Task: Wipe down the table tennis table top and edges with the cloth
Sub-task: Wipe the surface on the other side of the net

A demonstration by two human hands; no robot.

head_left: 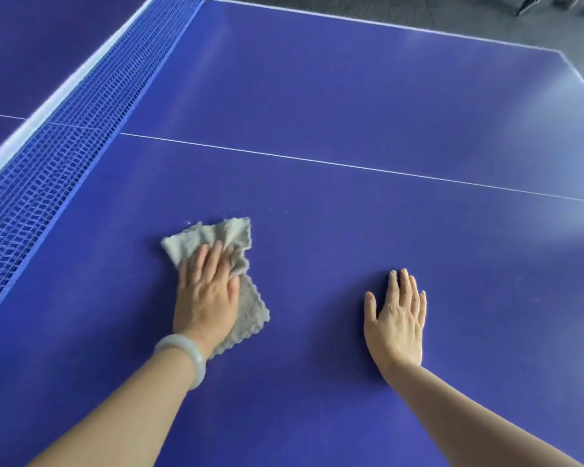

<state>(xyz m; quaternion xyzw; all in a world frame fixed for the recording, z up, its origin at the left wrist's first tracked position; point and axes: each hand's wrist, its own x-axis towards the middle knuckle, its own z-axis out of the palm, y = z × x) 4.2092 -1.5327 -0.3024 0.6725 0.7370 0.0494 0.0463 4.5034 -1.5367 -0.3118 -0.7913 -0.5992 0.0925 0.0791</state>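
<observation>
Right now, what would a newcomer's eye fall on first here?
The wide blue table tennis table top fills the view, its blue mesh net along the left. The left hand presses a crumpled grey-beige cloth onto it; the right hand lies flat on bare tabletop.

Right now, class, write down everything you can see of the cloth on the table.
The cloth is pale grey-beige and looks like soft, fluffy microfibre, with wavy scalloped edges. It lies rumpled and partly folded on the blue table top, not far from the net. The left hand presses flat on its middle, fingers straight.
</observation>
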